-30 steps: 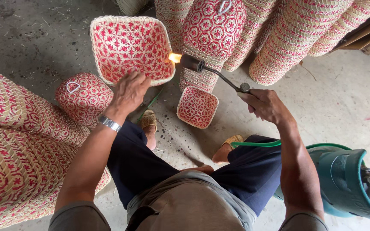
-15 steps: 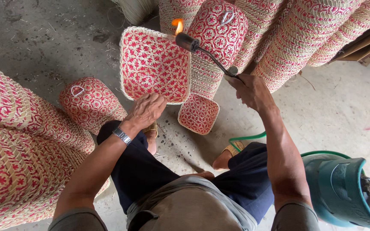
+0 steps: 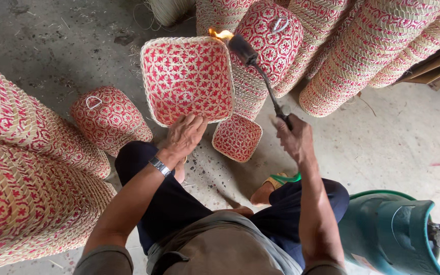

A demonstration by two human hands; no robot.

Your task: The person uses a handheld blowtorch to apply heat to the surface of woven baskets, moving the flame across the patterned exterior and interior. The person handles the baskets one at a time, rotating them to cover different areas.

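Woven basket [image 3: 187,79]: red star lattice on natural straw. Torch [image 3: 253,61]: black, orange flame. Gas cylinder [image 3: 398,234]: teal. Floor [image 3: 52,46]: grey concrete.

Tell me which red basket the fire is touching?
The square red-and-straw woven basket held up by the left hand. The torch flame licks its top right corner; the other baskets sit on the floor.

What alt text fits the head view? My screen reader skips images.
A seated person's left hand holds up a red-and-cream woven basket while the right hand aims a lit gas torch at its rim. Stacked matching baskets surround them; a green gas cylinder stands nearby.
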